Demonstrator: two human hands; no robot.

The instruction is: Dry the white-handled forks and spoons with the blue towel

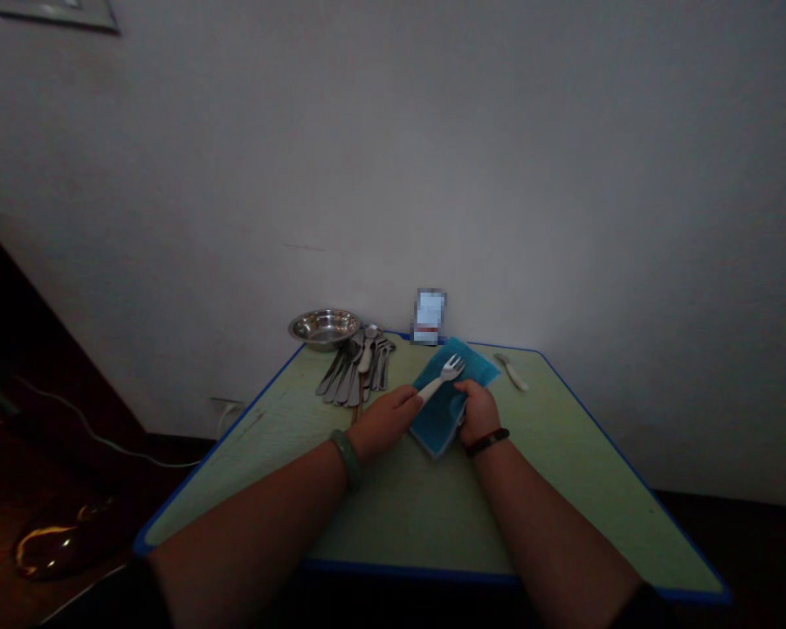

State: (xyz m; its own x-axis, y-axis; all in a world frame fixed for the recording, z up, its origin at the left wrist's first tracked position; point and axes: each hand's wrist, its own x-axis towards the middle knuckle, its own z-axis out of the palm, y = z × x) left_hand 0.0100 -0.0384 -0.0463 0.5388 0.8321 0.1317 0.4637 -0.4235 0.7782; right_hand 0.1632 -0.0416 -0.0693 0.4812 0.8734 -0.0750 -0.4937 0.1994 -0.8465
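Note:
My left hand [385, 421] is closed around the white handle of a fork [444, 374], whose metal tines point away from me over a blue cloth [442, 411]. My right hand [477, 409] grips the cloth's near right edge, its fingers curled on the fabric. The cloth lies folded on the pale green table [393, 498], between both hands. A green bangle sits on my left wrist, a dark band on my right.
A pile of several metal spoons and forks [357, 367] lies left of the cloth, with a steel bowl [324, 328] behind it. One white-handled utensil [511, 370] lies to the right. A small blurred box [429, 316] stands against the white wall.

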